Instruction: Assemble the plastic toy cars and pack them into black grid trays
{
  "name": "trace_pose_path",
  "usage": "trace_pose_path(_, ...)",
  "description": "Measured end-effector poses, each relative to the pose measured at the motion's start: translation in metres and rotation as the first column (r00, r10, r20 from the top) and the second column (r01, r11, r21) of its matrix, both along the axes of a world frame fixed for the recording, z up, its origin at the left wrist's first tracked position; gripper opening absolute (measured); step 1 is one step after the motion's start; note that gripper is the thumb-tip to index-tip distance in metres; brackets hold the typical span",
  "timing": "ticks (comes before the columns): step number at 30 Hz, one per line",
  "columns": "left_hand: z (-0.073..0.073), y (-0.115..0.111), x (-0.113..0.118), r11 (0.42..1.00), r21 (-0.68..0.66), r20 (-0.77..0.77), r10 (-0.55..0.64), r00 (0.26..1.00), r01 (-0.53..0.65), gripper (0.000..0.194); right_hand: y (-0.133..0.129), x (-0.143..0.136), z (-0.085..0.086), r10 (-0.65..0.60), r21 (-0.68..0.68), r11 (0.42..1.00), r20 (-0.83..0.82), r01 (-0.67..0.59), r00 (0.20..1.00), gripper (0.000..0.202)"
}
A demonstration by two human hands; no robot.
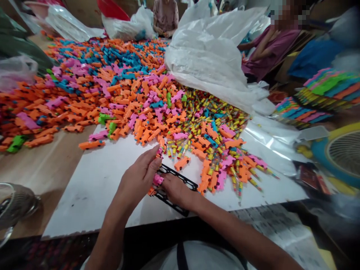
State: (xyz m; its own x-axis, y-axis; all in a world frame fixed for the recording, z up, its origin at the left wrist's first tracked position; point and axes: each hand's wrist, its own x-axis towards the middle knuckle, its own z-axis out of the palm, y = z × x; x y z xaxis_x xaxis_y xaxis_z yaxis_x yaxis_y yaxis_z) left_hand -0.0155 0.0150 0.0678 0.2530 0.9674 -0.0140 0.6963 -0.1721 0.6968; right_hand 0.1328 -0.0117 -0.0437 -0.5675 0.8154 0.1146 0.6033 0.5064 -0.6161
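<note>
At the black frame [180,176], a pink toy [159,153] is pinched by the left hand [139,174], apparently for steadiness, while what is gripped by the right hand [178,192] cannot be told.

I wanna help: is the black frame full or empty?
The frame doesn't look empty: pink and orange pieces show at its left end. Hands cover much; can't tell if it's full.
</note>
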Motion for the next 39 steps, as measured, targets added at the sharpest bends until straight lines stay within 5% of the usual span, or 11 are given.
trace_pose_path(5, 0.006, 0.004, -0.001, 0.999, -0.007, -0.141, -0.047, 0.989, 0.046, 0.074, -0.001, 0.017, 0.020, 0.021, 0.060, 0.998, 0.031, -0.023, 0.999, 0.030)
trace_pose_path(7, 0.007, 0.004, 0.000, 0.999, -0.009, -0.143, -0.034, 0.989, 0.033, 0.071, -0.002, 0.053, 0.037, -0.063, 0.106, 0.992, 0.009, 0.062, 0.998, 0.031)
trace_pose_path(10, 0.008, 0.004, 0.003, 1.000, -0.011, -0.135, -0.011, 0.991, 0.009, 0.062, -0.003, 0.118, 0.059, -0.314, 0.303, 0.922, 0.227, 0.240, 0.922, 0.026)
trace_pose_path(13, 0.009, 0.003, 0.003, 1.000, -0.007, -0.122, 0.019, 0.992, -0.020, 0.060, -0.004, 0.161, 0.068, -0.349, 0.389, 0.904, 0.431, 0.178, 0.832, 0.028)
trace_pose_path(16, 0.010, 0.002, 0.001, 0.998, 0.059, -0.120, 0.045, 0.992, -0.038, 0.065, -0.007, 0.170, 0.065, -0.265, 0.367, 0.927, 0.496, 0.077, 0.827, 0.021)
trace_pose_path(23, 0.015, -0.003, 0.011, 0.989, 0.106, -0.312, -0.063, 0.948, 0.100, 0.068, -0.001, 0.136, 0.045, -0.282, 0.357, 0.912, 0.185, 0.203, 0.941, 0.018)
trace_pose_path(27, 0.013, -0.004, 0.015, 0.996, 0.064, -0.318, -0.044, 0.947, 0.068, 0.056, 0.001, 0.076, 0.020, -0.264, -0.071, 0.964, -0.245, 0.254, 0.933, 0.012)
trace_pose_path(30, 0.012, -0.004, 0.013, 0.995, 0.062, -0.299, -0.052, 0.953, 0.074, 0.053, 0.001, 0.038, 0.004, -0.242, -0.343, 0.937, -0.495, 0.068, 0.834, 0.010)
trace_pose_path(32, 0.011, -0.004, 0.011, 0.995, 0.059, -0.290, -0.059, 0.955, 0.079, 0.053, 0.001, 0.025, -0.001, -0.223, -0.343, 0.939, -0.516, 0.040, 0.827, 0.011)
trace_pose_path(35, 0.011, -0.003, 0.011, 0.995, 0.060, -0.271, -0.062, 0.961, 0.081, 0.053, 0.001, 0.016, -0.004, -0.192, -0.195, 0.973, -0.384, 0.124, 0.903, 0.011)
trace_pose_path(39, 0.012, -0.002, 0.014, 0.996, 0.062, -0.310, -0.048, 0.949, 0.071, 0.061, 0.002, 0.008, -0.006, -0.082, -0.014, 0.997, -0.221, 0.081, 0.972, 0.028)
